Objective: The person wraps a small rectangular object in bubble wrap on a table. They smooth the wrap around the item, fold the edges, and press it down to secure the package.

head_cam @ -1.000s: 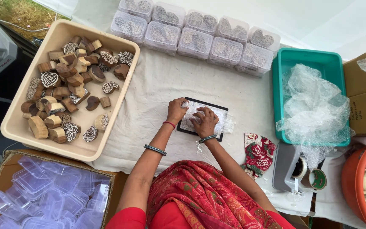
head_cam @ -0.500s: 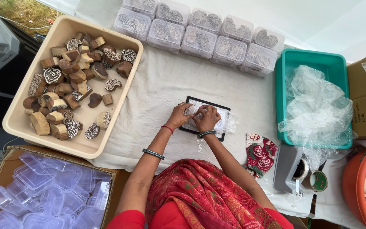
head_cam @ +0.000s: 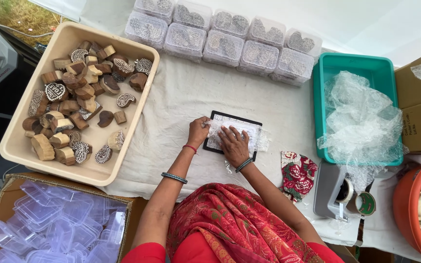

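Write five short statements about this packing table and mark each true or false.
1. The right hand lies flat on the bubble-wrapped black-edged slab. True.
2. The left hand is reaching into the beige tub of wooden printing blocks. False: it is at the slab's left edge.
3. The teal bin holds crumpled bubble wrap. True.
4. The tape dispenser stands left of the person. False: it stands to the right.
5. Lidded clear boxes line the table's far edge. True.

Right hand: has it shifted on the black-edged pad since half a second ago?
Yes. The right hand slid toward the person, from the black-edged pad's middle to its near edge, now lying flat.
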